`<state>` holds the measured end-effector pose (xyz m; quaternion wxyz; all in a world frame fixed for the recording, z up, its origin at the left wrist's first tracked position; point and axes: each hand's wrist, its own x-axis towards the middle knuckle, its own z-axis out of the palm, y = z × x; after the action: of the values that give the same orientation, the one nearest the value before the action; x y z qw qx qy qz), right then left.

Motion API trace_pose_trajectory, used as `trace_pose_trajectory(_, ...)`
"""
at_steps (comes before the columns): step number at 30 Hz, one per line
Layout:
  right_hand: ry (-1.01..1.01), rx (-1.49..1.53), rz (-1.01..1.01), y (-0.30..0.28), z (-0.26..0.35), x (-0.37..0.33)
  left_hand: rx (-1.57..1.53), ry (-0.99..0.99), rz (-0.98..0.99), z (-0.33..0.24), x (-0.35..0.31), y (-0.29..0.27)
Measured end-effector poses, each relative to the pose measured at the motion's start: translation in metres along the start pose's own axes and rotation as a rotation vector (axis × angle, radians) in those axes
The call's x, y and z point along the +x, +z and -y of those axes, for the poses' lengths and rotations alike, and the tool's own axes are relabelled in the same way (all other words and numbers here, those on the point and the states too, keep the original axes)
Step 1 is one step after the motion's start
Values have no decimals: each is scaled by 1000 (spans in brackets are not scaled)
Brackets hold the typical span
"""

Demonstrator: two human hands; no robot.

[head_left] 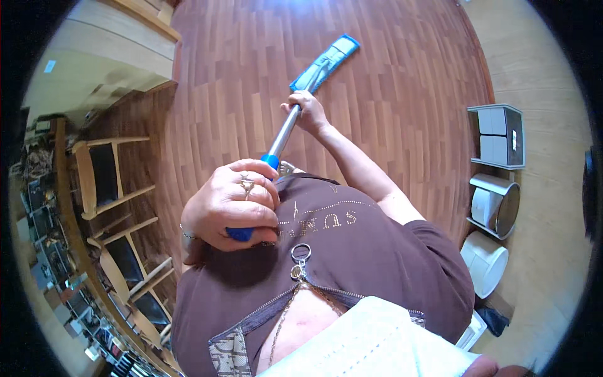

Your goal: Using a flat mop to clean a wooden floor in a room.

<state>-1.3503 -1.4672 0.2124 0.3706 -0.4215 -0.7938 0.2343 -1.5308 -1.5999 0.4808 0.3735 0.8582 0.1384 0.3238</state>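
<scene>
A flat mop (286,133) with a silver pole slants from close to my chest out to the far floor. My left hand (231,204), wearing a ring, is wrapped round the blue grip at the pole's near end; the grip's blue tip pokes out below the fingers. Farther down, my right hand (308,112) closes on the metal pole a little above the mop head, its arm stretched forward. The rectangular blue mop head (326,63) lies on the wood floor (389,107), turned at an angle.
Several wooden chairs (100,179) with dark seats stand at the left beside a long, cluttered table (69,220). A pale cabinet (119,56) is at the far left. Small white and grey furniture pieces (496,135) line the right wall. White cloth (370,342) fills the lower edge.
</scene>
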Motion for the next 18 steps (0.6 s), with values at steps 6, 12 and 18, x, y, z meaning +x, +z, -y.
trace_pose_trajectory(6,61,51,-211,-26,27,-28,-274,267,69,24,8,-42)
trace_pose_trajectory(12,232,-98,-263,-30,50,-31,-432,261,64,43,14,-79)
trace_pose_trajectory(18,316,-127,-243,-39,36,-14,-216,162,201,41,27,-89)
